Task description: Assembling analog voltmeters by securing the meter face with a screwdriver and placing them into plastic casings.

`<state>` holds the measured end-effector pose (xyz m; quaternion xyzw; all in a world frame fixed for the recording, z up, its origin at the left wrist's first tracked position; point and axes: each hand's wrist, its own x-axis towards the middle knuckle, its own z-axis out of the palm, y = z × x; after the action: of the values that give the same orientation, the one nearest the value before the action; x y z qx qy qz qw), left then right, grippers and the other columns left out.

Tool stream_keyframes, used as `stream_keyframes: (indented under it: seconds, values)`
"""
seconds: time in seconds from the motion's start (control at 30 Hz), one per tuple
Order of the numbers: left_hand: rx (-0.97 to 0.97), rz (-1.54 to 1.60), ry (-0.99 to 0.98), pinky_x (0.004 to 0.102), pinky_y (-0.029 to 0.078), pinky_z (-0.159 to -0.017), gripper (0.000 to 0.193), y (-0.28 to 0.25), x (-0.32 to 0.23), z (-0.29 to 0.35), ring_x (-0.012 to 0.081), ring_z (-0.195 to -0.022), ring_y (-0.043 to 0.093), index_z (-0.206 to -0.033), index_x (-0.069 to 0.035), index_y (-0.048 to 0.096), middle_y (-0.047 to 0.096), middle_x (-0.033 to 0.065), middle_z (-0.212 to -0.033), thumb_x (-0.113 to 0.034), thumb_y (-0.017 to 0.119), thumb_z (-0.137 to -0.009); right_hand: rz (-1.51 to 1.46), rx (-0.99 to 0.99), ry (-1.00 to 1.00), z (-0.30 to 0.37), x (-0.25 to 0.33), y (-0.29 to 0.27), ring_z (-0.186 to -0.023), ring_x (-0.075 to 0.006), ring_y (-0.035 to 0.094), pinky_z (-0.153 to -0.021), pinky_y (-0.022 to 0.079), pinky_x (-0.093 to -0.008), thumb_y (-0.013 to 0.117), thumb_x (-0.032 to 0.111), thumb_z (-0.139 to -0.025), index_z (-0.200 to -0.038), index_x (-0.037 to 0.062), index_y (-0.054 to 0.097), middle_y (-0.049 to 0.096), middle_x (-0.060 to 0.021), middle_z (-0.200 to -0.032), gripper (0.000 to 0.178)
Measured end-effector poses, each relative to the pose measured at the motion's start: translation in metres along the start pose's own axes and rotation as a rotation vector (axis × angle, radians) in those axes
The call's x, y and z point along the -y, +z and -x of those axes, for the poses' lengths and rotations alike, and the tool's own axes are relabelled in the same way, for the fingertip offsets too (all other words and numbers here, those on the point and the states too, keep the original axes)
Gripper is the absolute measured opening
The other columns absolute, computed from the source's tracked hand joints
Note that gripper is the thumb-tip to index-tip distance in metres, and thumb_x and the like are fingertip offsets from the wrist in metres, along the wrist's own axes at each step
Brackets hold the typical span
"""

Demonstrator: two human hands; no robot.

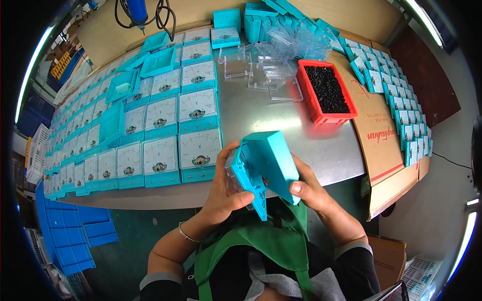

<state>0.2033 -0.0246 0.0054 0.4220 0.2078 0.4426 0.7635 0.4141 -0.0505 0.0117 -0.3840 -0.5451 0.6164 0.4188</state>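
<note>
In front of my chest, past the table's near edge, my left hand (227, 188) grips a voltmeter (251, 180) with a turquoise frame and a clear front, held on edge with its face turned left. My right hand (314, 190) holds a turquoise box-shaped back cover (275, 159), thumb on its near corner. Cover and meter stand close together at an angle, a gap showing between them at the lower side. Whether their far edges touch, I cannot tell. Left of my hands, rows of white-faced meters (200, 149) in turquoise frames cover the table.
A red bin (346, 116) of small black parts stands on the metal table (241, 110). Behind it lie clear covers (261, 75) and piled turquoise cases (258, 30). More meters (411, 133) line the cardboard (379, 145) at right. A blue tool (136, 11) hangs at the back.
</note>
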Motion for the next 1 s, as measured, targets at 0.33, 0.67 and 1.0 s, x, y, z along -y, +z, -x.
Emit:
stream_keyframes:
  seconds: [0.33, 0.67, 1.0]
  values:
    - [-0.001, -0.159, 0.02, 0.0418, 0.036, -0.103, 0.099, 0.002, 0.008, 0.003, 0.0241, -0.127, 0.035, -0.143, -0.016, 0.013, 0.031, 0.0109, -0.135, -0.022, 0.079, -0.069, 0.225, 0.097, -0.077, 0.009, 0.0, 0.008, -0.135, -0.0315, 0.03, -0.109, 0.027, -0.0409, 0.075, 0.014, -0.07, -0.146, 0.0043, 0.023, 0.03, -0.0213, -0.145, 0.093]
    - [0.106, -0.726, 0.369, 0.0461, 0.033, -0.102, 0.107, 0.015, 0.004, -0.012, 0.0337, -0.129, 0.031, -0.143, -0.014, 0.015, 0.023, 0.0193, -0.138, -0.02, 0.084, -0.062, 0.597, -0.025, -0.35, 0.024, 0.031, 0.005, -0.119, -0.0339, 0.051, -0.086, 0.05, -0.039, 0.078, 0.016, -0.069, -0.142, 0.0021, 0.031, 0.039, -0.0256, -0.138, 0.088]
    - [0.045, -1.488, 0.741, 0.058, 0.022, -0.104, 0.086, 0.004, 0.005, -0.002, 0.0489, -0.133, 0.022, -0.136, -0.018, 0.041, 0.012, 0.037, -0.144, -0.039, 0.081, -0.063, 0.602, -0.243, -0.261, -0.003, 0.044, -0.003, -0.062, -0.0143, 0.057, -0.057, 0.048, -0.0281, 0.069, 0.018, -0.076, -0.117, -0.0091, 0.054, 0.064, -0.0172, -0.08, 0.051]
